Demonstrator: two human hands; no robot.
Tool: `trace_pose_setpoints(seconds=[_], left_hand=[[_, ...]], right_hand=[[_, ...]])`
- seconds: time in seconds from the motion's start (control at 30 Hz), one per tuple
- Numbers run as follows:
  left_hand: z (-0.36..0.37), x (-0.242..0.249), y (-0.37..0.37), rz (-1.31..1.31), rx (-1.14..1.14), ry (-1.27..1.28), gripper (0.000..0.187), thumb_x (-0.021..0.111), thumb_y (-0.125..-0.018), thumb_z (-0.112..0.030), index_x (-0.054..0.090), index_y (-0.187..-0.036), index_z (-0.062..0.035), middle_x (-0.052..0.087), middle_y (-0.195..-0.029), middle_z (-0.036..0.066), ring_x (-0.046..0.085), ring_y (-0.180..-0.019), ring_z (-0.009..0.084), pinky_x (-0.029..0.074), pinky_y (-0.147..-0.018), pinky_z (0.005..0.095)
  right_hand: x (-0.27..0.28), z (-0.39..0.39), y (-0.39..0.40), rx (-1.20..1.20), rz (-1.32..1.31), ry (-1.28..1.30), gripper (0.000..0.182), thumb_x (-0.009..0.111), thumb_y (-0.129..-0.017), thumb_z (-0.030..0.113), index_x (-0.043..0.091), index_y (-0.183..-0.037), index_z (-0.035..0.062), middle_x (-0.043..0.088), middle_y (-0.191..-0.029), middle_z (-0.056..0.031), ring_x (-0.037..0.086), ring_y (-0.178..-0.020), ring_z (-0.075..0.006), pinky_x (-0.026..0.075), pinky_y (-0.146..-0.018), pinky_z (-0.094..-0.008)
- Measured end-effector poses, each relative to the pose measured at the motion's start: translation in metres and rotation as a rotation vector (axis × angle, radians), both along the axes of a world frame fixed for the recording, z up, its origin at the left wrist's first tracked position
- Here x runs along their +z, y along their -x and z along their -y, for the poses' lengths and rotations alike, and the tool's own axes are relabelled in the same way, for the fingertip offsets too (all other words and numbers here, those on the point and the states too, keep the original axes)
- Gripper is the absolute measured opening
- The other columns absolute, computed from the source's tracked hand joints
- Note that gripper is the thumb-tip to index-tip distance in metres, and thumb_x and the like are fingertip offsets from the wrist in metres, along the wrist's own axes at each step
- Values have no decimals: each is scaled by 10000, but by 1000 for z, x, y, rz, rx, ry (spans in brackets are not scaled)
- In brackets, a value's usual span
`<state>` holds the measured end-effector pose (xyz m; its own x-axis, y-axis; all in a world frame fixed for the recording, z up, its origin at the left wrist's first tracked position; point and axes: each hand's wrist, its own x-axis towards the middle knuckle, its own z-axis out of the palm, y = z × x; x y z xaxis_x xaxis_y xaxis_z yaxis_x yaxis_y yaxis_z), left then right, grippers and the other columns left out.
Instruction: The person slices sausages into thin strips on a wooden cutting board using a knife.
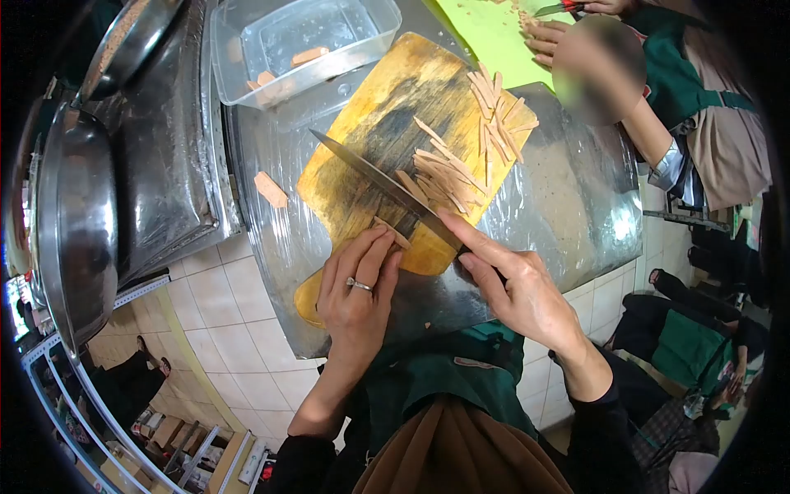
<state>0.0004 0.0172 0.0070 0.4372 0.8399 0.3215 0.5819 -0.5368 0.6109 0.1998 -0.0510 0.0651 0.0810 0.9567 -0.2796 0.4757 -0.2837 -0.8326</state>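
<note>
My right hand [522, 288] is wrapped round the handle of a long kitchen knife [383, 183], its index finger stretched along the blade. The blade lies diagonally over a worn yellow wooden cutting board [337, 185]. On the board's near part, the bent fingertips of my left hand [355, 284] press down on a pinkish-tan sausage-like piece [393, 233], close beside the blade. Beyond the knife lies a pile of cut strips [444, 177] of the same food. More thin strips [494, 115] spread over the board's right edge. A single uncut piece [270, 189] rests on the table left of the board.
A clear plastic tub [309, 82] with a few pieces stands behind the board. At the upper right, a co-worker's hand [547, 41] works over a green cutting board [485, 41]. Large metal pans [81, 230] sit at the left. The metal table [568, 181] is plastic-wrapped.
</note>
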Motion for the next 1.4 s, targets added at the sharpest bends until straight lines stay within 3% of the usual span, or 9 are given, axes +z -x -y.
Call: trace_pose_setpoints(seconds=[0.1,0.13,0.17,0.27,0.37,0.7,0.93,1.03,1.4], left_hand=[[-4,5,-2,-34,8,-35,304,779,-864,-44,736,-1164,-72,712,-1194,65,675,-1065,286,547,-935,388],[-1,1,0,-32,10,-55,297,773,-870,-49,737,-1164,-74,710,-1201,66,670,-1074,289,542,-941,393],[-1,-1,-1,-21,8,-80,289,767,-877,-54,737,-1164,-76,708,-1209,67,666,-1084,292,537,-946,397],[-2,2,-4,-15,-3,-87,296,768,-875,-52,734,-1168,-69,709,-1212,70,662,-1087,296,536,-931,396],[-2,-1,-1,9,-15,-109,284,761,-879,-41,726,-1160,-44,715,-1191,87,665,-1083,297,537,-922,394],[-1,0,9,141,8,6,219,714,-881,53,722,-1098,21,724,-1155,149,704,-1034,337,554,-924,399],[-1,3,14,182,-40,62,268,720,-886,52,742,-1132,-54,710,-1180,134,706,-1046,298,562,-907,375],[-1,5,12,172,-41,100,293,734,-877,36,750,-1145,-80,698,-1197,105,689,-1061,285,557,-903,368],[-2,4,11,-18,-92,-39,434,770,-789,31,761,-1204,-98,699,-1203,33,660,-1061,259,556,-902,369]], right_hand=[[4,11,3,-55,-15,76,553,568,-1018,20,500,-1540,191,712,-952,-211,582,-638,-145,536,-670,-327],[7,14,1,-43,-31,109,541,572,-1030,54,494,-1542,213,705,-962,-199,576,-650,-139,536,-677,-326],[-12,22,1,-33,50,-44,511,562,-1047,97,491,-1540,211,693,-985,-231,587,-640,-169,546,-678,-349],[-4,24,1,-44,43,-22,479,564,-1053,180,499,-1525,236,681,-1017,-266,641,-710,-435,569,-706,-409],[-7,23,2,-8,115,-4,515,577,-1051,231,458,-1551,260,707,-925,-249,704,-781,-431,558,-686,-465],[-6,32,8,-19,180,-14,513,598,-1040,209,484,-1539,246,692,-838,-232,728,-759,-388,563,-703,-426],[8,34,10,-98,100,-75,485,593,-1028,127,525,-1507,149,698,-1200,-230,734,-779,-363,565,-739,-389],[10,38,9,-63,109,-82,542,596,-1027,125,474,-1549,200,741,-988,-242,730,-753,-399,575,-666,-445],[23,56,14,14,105,-45,611,608,-1001,47,448,-1573,190,687,-773,-177,683,-627,-324,548,-604,-418]])
